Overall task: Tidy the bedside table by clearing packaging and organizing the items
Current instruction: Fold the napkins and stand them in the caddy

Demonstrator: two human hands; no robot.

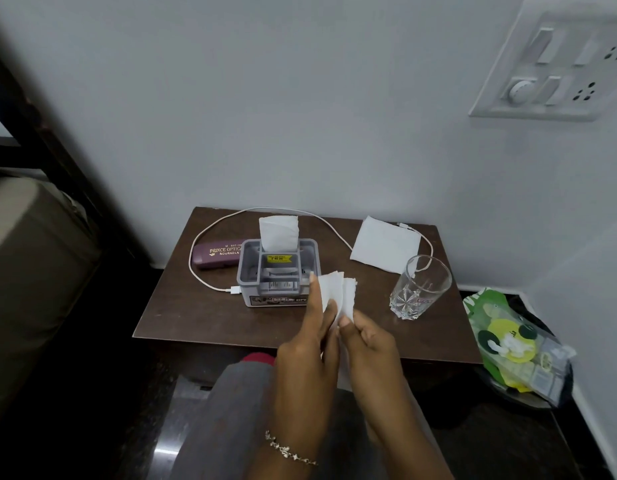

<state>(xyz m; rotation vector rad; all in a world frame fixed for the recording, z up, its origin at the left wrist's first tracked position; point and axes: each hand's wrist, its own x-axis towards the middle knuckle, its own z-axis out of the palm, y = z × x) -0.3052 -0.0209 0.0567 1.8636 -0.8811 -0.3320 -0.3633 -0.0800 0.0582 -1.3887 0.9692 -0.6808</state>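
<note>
Brown tabletop (196,313), tissue (338,296) held above it.
Left hand (307,344) and right hand (369,341) both pinch it; square edges, crease, then slot into grey organizer (245,271) (mind the glass (421,289) nearby).

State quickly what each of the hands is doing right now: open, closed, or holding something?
Left hand: pinching the white tissue.
Right hand: pinching the same tissue's lower edge.

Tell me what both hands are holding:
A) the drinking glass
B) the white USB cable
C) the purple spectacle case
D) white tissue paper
D: the left hand and right hand both pinch white tissue paper, while the drinking glass, purple spectacle case and white USB cable rest untouched on the bedside table.
</note>
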